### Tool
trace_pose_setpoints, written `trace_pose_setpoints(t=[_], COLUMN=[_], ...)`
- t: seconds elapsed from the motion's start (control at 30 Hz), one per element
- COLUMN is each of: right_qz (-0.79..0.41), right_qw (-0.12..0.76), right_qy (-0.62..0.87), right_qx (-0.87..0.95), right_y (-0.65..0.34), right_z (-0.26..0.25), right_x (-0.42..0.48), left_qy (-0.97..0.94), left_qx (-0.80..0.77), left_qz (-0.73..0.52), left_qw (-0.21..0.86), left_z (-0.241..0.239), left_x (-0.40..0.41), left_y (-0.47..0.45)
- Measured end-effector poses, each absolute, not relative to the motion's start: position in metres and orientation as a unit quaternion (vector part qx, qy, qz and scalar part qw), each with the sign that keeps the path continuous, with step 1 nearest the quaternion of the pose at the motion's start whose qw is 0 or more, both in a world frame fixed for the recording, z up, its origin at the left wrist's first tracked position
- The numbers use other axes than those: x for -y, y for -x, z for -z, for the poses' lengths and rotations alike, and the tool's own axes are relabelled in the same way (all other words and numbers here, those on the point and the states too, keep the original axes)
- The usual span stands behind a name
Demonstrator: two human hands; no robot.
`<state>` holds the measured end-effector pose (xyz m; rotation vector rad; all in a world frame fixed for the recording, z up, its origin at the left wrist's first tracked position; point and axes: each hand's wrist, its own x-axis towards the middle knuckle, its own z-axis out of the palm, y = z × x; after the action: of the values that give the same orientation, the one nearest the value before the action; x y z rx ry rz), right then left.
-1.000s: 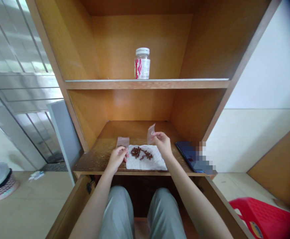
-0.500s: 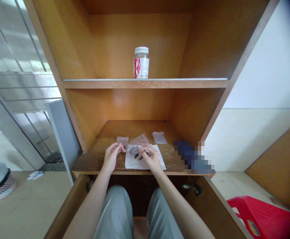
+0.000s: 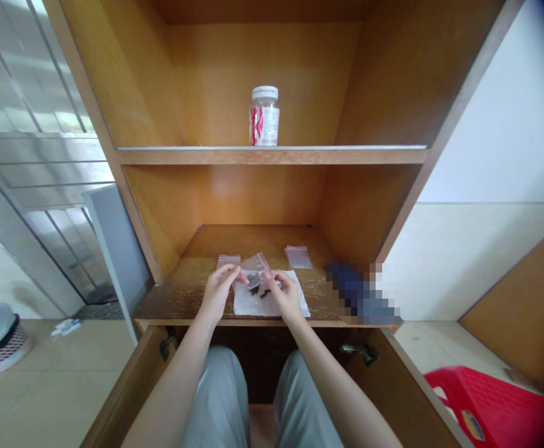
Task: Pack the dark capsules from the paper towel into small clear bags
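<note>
Both my hands hold up one small clear zip bag (image 3: 254,264) over a white paper towel (image 3: 300,303) on the lower shelf. My left hand (image 3: 219,290) pinches the bag's left edge, my right hand (image 3: 285,294) pinches its right edge. Dark red-brown capsules (image 3: 259,289) lie in a small heap on the towel, partly hidden behind the bag. Another small bag (image 3: 228,260) lies flat behind my left hand, and a third (image 3: 299,257) lies to the right of the towel.
A white-capped jar with a red and white label (image 3: 264,116) stands on the upper shelf (image 3: 272,154). A dark blue phone (image 3: 353,291) lies at the right of the lower shelf (image 3: 178,292). A red plastic stool (image 3: 496,407) stands at the lower right.
My right hand set one small bag down to the right of the towel, then came back to the middle. Both hands now grip one bag and have lifted it slightly above the capsules.
</note>
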<state>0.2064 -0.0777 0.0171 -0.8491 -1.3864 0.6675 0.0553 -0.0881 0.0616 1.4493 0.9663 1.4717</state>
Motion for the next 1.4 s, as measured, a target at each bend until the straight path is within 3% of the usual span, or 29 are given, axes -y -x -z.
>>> trace_pose_setpoints(t=[0.2,0.5,1.13,1.4], right_qz=[-0.274,-0.209,-0.213,-0.201], right_qw=[0.651,0.599,0.593,0.602], right_qy=[0.374,0.350,0.357,0.373], right_qx=[0.602,0.690,0.690,0.677], right_y=[-0.204,-0.205,-0.205,-0.206], right_z=[-0.013,-0.021,-0.018,-0.016], right_x=[0.074,0.082,0.080,0.079], left_qy=[-0.631,-0.687,-0.749,-0.753], left_qx=[-0.434,-0.443,-0.436,-0.505], left_qz=[-0.518,-0.509,-0.451,-0.416], left_qw=[0.381,0.271,0.212,0.074], left_z=[-0.061,-0.057,-0.054,-0.054], left_x=[0.087,0.082,0.082,0.092], left_y=[-0.058,-0.067,-0.068,-0.079])
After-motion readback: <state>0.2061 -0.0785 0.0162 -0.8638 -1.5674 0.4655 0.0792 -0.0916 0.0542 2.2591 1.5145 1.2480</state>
